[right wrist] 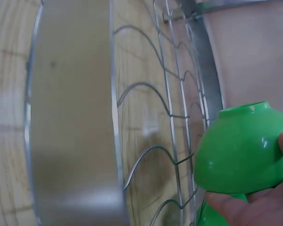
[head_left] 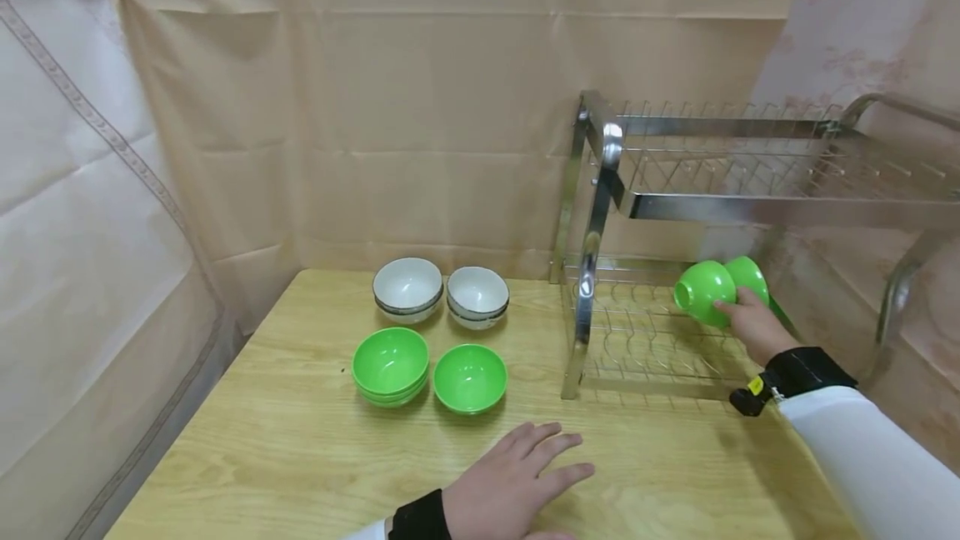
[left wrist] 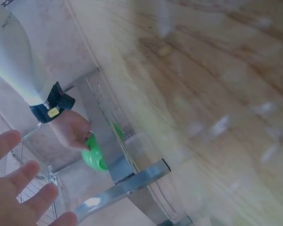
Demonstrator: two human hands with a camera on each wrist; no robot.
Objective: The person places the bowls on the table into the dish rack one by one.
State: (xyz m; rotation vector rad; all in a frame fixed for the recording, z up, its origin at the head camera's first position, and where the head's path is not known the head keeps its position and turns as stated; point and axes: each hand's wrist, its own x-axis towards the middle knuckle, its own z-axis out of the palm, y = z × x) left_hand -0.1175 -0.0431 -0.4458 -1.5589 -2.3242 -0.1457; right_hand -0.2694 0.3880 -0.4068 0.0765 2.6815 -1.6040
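Observation:
My right hand (head_left: 757, 330) pinches a green bowl (head_left: 703, 292) tipped on its side, its foot facing left, over the lower tier of a metal dish rack (head_left: 652, 386). Behind that bowl, to the right, a second green bowl (head_left: 748, 275) leans on the same tier. The right wrist view shows the thumb against the outside of the held bowl (right wrist: 245, 150) and fingers under its rim. Low over the wooden table, my left hand (head_left: 517, 477) has its fingers spread and holds nothing. A green bowl (head_left: 470, 379) stands just beyond it, beside a stack of green bowls (head_left: 390, 359).
Two stacks of white bowls with dark rims, the left (head_left: 408, 283) and the right (head_left: 477, 292), stand behind the green ones. The rack's upper tier (head_left: 750, 208) overhangs my right hand. Cloth (head_left: 420, 107) hangs behind the table (head_left: 300, 440).

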